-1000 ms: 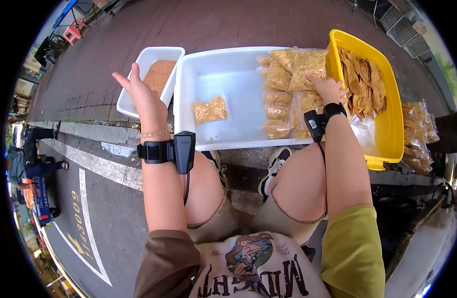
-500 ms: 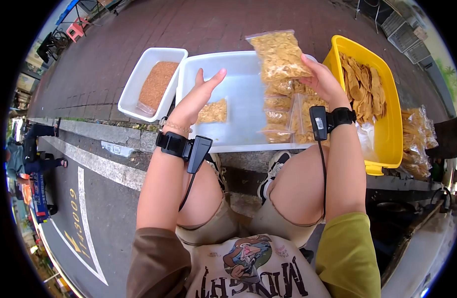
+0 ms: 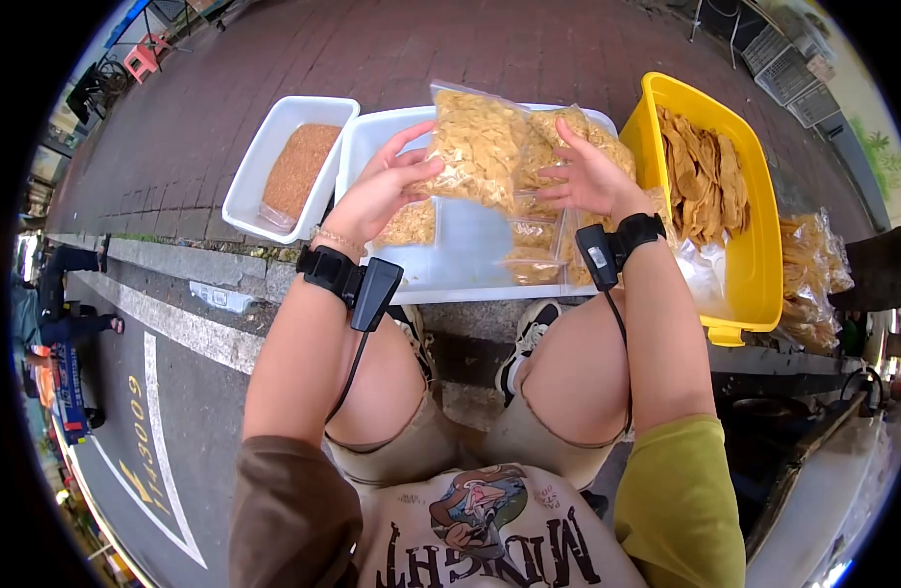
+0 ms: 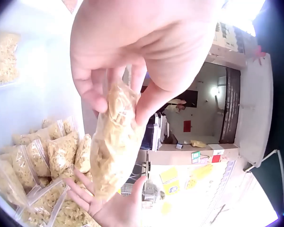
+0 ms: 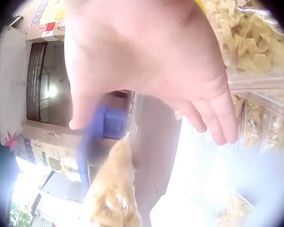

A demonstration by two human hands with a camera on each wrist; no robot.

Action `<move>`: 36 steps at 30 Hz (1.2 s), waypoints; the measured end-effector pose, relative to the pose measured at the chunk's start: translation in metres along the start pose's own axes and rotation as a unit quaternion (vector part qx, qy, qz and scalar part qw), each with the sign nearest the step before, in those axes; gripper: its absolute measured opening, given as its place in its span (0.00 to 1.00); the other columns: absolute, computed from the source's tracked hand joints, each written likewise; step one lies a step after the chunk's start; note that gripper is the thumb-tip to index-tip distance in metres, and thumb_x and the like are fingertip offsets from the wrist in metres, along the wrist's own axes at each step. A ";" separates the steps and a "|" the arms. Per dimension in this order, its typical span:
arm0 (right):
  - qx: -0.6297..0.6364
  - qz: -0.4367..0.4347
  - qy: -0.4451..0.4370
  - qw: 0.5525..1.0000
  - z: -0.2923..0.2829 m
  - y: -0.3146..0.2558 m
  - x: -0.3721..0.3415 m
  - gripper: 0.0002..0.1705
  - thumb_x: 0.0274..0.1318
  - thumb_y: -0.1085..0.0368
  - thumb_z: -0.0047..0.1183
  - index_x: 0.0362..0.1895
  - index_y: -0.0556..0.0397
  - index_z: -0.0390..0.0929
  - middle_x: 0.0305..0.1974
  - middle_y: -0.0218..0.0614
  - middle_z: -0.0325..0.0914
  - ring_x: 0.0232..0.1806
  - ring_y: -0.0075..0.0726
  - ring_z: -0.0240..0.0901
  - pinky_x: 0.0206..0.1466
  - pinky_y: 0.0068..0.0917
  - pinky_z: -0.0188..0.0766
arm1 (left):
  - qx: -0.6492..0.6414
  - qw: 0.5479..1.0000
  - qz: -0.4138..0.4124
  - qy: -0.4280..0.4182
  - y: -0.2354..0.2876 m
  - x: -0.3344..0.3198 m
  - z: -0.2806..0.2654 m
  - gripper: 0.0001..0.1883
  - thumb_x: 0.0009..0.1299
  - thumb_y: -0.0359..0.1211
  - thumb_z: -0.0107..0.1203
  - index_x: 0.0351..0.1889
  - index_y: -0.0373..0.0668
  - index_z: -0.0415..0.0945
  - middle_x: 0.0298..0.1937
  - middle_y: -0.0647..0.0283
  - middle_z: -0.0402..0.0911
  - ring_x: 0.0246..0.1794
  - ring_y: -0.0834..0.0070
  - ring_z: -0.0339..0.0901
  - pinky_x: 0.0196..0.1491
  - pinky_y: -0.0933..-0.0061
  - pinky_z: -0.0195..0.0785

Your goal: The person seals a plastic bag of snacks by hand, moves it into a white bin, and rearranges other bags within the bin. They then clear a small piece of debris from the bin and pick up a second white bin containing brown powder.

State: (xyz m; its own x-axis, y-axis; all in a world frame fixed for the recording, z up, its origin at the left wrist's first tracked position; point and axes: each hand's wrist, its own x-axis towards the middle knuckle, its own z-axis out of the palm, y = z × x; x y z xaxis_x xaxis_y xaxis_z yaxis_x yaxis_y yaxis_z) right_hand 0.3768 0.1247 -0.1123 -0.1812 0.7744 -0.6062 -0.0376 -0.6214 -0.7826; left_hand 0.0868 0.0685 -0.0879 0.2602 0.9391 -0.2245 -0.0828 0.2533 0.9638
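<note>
My left hand (image 3: 370,194) grips the left edge of a clear zip bag of yellowish flat chips (image 3: 478,145), thumb in front, and holds it above the large white tub (image 3: 450,294). In the left wrist view, the bag (image 4: 114,146) hangs edge-on between thumb and fingers. My right hand (image 3: 599,178) is off the bag's right side, its thumb up and fingers spread. The right wrist view shows that palm (image 5: 146,52) with nothing in it. Similar filled bags (image 3: 534,235) are packed in the tub's right part, and another bag (image 3: 408,225) lies alone at its left.
A smaller white bin (image 3: 237,201) with reddish-brown crumbs stands left of the tub. To the right is a yellow bin (image 3: 762,284) with long brown strips and clear plastic. Beyond it sit more filled plastic bags (image 3: 813,274). A kerb (image 3: 176,257) runs along the front.
My right hand lifted the bag from the tub's right side, carried it left and let go. My left hand moved right from over the small bin and took hold of the bag.
</note>
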 end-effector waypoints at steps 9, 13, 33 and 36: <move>-0.258 -0.202 0.034 0.944 0.023 0.007 0.028 0.18 0.38 0.62 0.70 0.32 0.51 0.75 0.23 0.31 0.76 0.27 0.28 0.73 0.31 0.27 0.67 | -0.321 0.924 0.091 0.187 0.062 -0.029 -0.023 0.20 0.74 0.33 0.42 0.62 0.36 0.62 0.61 0.54 0.69 0.61 0.63 0.69 0.62 0.63 0.64; -0.386 -0.228 0.169 0.878 0.028 0.008 0.042 0.18 0.38 0.62 0.67 0.36 0.54 0.77 0.27 0.37 0.79 0.31 0.34 0.76 0.36 0.30 0.71 | -0.282 0.938 0.125 0.161 0.061 -0.015 -0.046 0.18 0.73 0.31 0.45 0.59 0.36 0.64 0.55 0.56 0.73 0.57 0.64 0.72 0.59 0.64 0.66; -0.659 -0.136 -0.214 0.708 0.082 0.170 0.069 0.17 0.49 0.65 0.51 0.45 0.47 0.81 0.45 0.43 0.81 0.49 0.50 0.77 0.51 0.46 0.69 | 0.788 0.517 0.273 -0.196 -0.265 0.118 -0.085 0.15 0.64 0.31 0.50 0.49 0.55 0.79 0.60 0.60 0.71 0.67 0.62 0.60 0.63 0.59 0.58; -0.736 -0.072 -0.232 0.632 0.086 0.150 0.067 0.17 0.46 0.64 0.53 0.44 0.44 0.83 0.44 0.40 0.82 0.49 0.48 0.77 0.52 0.43 0.65 | 0.839 0.489 0.156 -0.178 -0.265 0.126 -0.088 0.09 0.63 0.34 0.51 0.37 0.54 0.82 0.48 0.67 0.75 0.57 0.69 0.66 0.56 0.65 0.61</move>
State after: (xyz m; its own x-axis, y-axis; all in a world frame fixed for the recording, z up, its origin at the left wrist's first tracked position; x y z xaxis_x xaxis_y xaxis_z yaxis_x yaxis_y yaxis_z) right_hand 0.2742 0.0730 -0.2582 -0.5615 0.4806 -0.6736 0.8067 0.4991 -0.3163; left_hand 0.0572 0.1403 -0.3846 0.6629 0.6955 -0.2773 0.6569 -0.7179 -0.2303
